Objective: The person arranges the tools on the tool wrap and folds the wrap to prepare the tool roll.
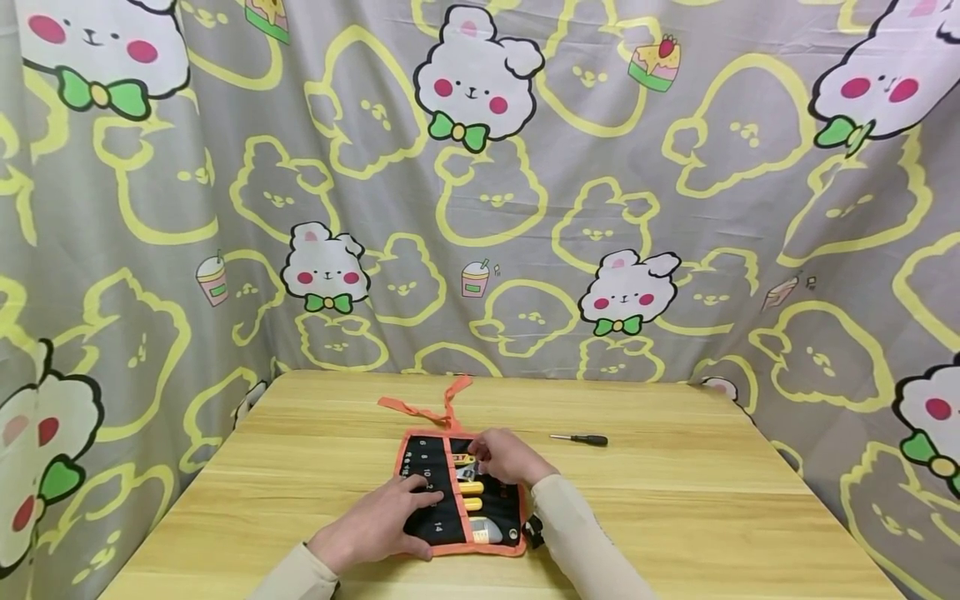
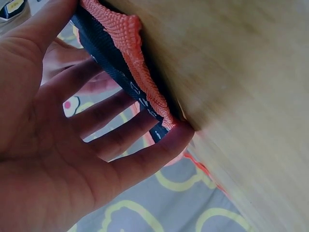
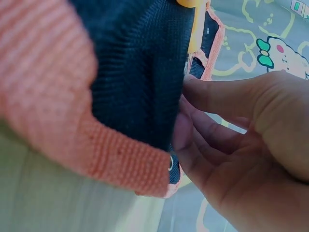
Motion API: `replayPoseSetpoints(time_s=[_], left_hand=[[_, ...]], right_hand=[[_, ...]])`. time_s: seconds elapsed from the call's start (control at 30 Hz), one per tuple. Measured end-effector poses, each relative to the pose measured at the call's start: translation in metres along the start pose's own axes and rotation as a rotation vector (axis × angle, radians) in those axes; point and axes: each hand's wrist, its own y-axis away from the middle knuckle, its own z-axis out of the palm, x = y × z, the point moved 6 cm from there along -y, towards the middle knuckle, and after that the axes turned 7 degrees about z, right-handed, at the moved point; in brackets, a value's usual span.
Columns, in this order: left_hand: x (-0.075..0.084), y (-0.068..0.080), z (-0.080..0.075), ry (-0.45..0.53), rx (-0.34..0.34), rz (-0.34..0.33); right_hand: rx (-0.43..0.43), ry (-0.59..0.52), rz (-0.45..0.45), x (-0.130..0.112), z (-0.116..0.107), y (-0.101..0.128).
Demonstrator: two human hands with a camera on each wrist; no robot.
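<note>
Hiding pouch [image 1: 431, 492] slots: hands; right-hand [image 1: 507, 457] grip unclear.

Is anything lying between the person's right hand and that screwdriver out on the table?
Nothing visible does. The right hand rests on the tool roll, and the screwdriver lies apart to its right, with only bare wooden table between them.

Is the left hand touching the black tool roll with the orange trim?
Touching. In the left wrist view the left hand's straight fingers press against the tool roll's edge; the head view agrees.
</note>
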Motion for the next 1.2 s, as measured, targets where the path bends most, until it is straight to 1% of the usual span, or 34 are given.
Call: replayPoseSetpoints(time_s=[0.33, 0.53, 0.73, 0.97, 1.2], left_hand=[[-0.0033, -0.0015, 0.0016, 0.004, 0.001, -0.005], [-0.0037, -0.0005, -0.0007, 0.005, 0.006, -0.006], [-0.0028, 0.0008, -0.0025, 0.002, 0.008, -0.008], [-0.0031, 0.0004, -0.0012, 0.0, -0.001, -0.01], [-0.003, -0.0007, 0.0016, 0.01, -0.011, -0.01]], right_hand=[[-0.013, -0.024, -0.063, -0.0011, 0.0005, -0.0003], [-0.023, -0.016, -0.113, -0.0032, 0.0017, -0.0031], [-0.028, 0.0, -0.139, -0.0041, 0.0028, -0.0041], [-0.027, 0.006, -0.13, -0.0024, 0.0031, -0.0031], [-0.017, 0.058, -0.13, -0.0005, 0.0023, 0.0007]])
